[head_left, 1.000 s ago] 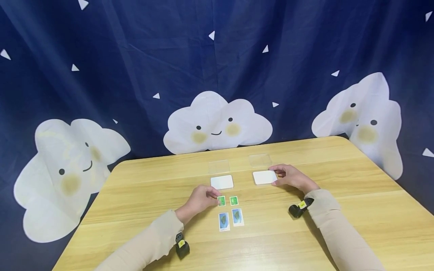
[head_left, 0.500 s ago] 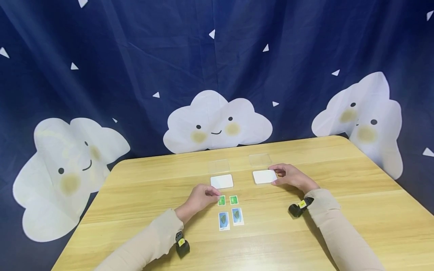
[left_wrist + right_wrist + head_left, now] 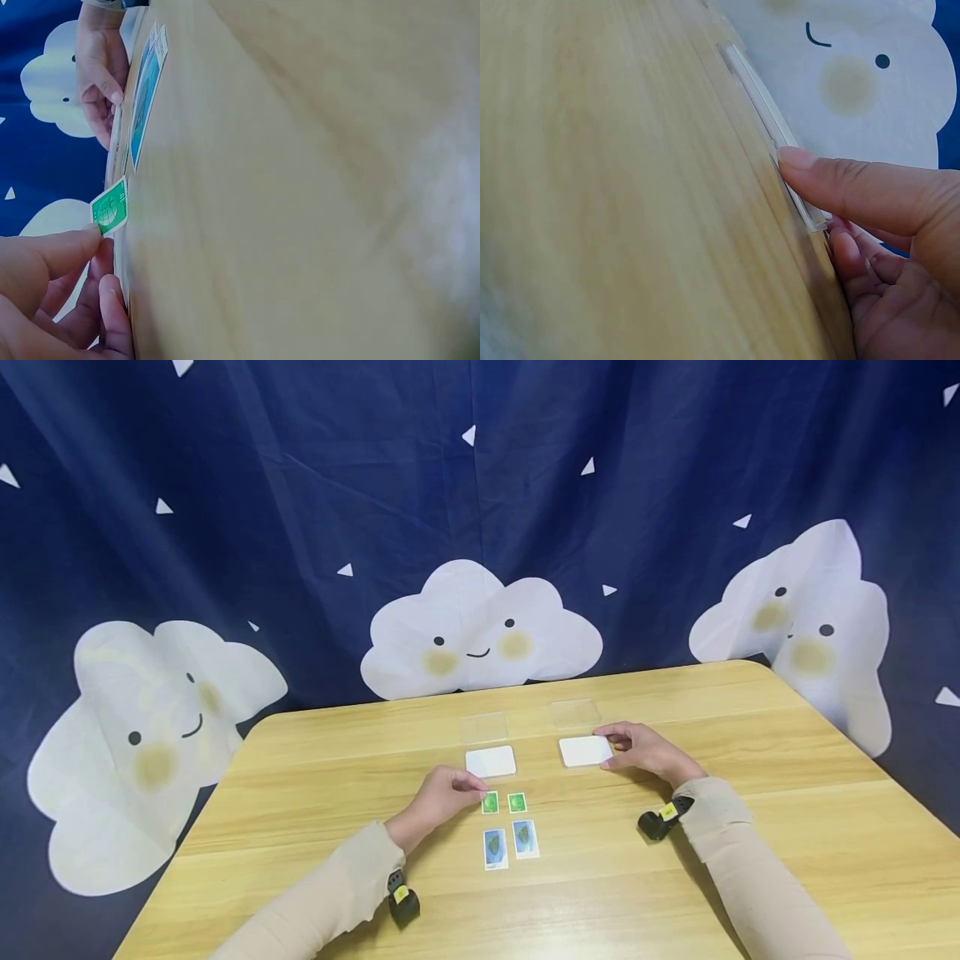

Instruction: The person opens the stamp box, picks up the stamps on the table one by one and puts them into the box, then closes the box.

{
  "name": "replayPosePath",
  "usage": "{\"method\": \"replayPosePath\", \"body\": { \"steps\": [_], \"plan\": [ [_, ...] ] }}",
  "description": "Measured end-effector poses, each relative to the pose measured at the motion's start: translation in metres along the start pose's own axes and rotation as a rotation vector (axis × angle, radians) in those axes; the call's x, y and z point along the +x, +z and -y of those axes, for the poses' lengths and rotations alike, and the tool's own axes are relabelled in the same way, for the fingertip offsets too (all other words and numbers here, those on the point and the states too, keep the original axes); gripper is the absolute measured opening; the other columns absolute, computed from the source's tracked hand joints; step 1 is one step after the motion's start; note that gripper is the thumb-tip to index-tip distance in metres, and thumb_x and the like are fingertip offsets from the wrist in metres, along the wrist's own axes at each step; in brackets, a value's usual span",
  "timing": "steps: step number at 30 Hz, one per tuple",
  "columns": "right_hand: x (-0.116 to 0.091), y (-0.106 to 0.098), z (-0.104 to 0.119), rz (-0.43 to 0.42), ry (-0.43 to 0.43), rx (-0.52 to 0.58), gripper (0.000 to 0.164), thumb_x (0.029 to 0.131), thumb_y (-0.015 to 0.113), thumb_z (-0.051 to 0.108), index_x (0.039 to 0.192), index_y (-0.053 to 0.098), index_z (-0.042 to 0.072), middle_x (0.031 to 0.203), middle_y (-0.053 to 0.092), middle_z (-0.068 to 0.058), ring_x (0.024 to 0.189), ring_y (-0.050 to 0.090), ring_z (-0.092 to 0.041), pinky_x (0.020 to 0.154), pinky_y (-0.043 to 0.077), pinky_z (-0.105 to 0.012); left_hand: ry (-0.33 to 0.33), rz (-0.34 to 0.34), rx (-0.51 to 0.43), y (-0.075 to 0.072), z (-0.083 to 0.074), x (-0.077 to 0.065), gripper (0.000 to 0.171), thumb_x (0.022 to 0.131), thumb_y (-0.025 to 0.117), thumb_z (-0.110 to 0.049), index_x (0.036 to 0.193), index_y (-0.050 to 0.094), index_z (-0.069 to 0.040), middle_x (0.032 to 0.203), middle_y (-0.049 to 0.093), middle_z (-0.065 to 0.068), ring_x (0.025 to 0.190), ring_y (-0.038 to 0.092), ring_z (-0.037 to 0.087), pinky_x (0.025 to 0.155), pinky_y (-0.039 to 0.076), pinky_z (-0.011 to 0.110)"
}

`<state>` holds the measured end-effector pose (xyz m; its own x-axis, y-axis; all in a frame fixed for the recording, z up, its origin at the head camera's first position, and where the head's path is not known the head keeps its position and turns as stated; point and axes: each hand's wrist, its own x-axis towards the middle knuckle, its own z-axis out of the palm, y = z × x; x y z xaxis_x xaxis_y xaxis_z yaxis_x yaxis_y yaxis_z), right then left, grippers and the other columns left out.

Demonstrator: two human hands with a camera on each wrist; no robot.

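Head view bright, evenly lit, pale sheen on near tabletop (image 3: 577, 910), soft shadow along right sleeve (image 3: 753, 868), wide-angle stretch toward edges, left wrist view dimmer, tabletop blurred, whitish glare at right edge, green card (image 3: 111, 207) fairly clear, right wrist view dim, tabletop soft-focused

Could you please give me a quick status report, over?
Left grip pinches left green stamp by a corner. Right grip holds the right-hand white-topped case by its end. Nothing seen blocking either.
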<state>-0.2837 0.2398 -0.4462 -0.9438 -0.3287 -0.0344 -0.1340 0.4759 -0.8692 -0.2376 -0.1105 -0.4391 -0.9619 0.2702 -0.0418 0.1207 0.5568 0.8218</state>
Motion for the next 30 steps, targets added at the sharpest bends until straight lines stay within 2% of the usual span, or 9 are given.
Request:
{"method": "replayPosePath", "body": {
  "steps": [9, 16, 19, 30],
  "plan": [
    [-0.001, 0.0, 0.0, 0.001, -0.009, 0.005, 0.062, 0.075, 0.076, 0.003, 0.128, 0.048, -0.012, 0.124, 0.052, -0.029, 0.112, 0.05, -0.037, 0.093, 0.041, -0.04, -0.021, 0.021, -0.061, -0.003, 0.001, 0.001, 0.005, 0.082, 0.072, -0.009, 0.086, 0.075, -0.007, 0.087, 0.071, 0.002, 0.085, 0.06, 0.012, 0.08, 0.049, 0.032],
    [-0.001, 0.0, 0.001, -0.001, -0.013, 0.001, 0.061, 0.074, 0.076, 0.004, 0.127, 0.049, -0.011, 0.124, 0.053, -0.028, 0.11, 0.05, -0.035, 0.092, 0.041, -0.037, -0.049, 0.028, -0.128, -0.004, -0.001, 0.005, 0.008, 0.081, 0.072, -0.008, 0.088, 0.074, -0.003, 0.089, 0.071, 0.006, 0.078, 0.058, 0.01, 0.067, 0.049, 0.024],
    [-0.001, -0.001, 0.0, -0.001, -0.012, 0.006, 0.061, 0.074, 0.076, 0.003, 0.127, 0.05, -0.011, 0.123, 0.053, -0.028, 0.11, 0.05, -0.035, 0.091, 0.041, -0.036, -0.045, 0.033, -0.131, -0.004, -0.003, 0.006, 0.009, 0.081, 0.072, -0.008, 0.088, 0.075, -0.003, 0.089, 0.072, 0.006, 0.077, 0.058, 0.009, 0.065, 0.049, 0.024],
    [-0.001, 0.0, -0.001, -0.004, -0.013, 0.014, 0.06, 0.074, 0.076, 0.003, 0.126, 0.05, -0.012, 0.122, 0.054, -0.028, 0.108, 0.05, -0.033, 0.089, 0.041, -0.034, -0.028, 0.042, -0.106, -0.004, -0.013, 0.01, 0.009, 0.082, 0.072, -0.01, 0.09, 0.075, -0.007, 0.092, 0.072, 0.004, 0.088, 0.061, 0.012, 0.075, 0.049, 0.026]
  ]
}}
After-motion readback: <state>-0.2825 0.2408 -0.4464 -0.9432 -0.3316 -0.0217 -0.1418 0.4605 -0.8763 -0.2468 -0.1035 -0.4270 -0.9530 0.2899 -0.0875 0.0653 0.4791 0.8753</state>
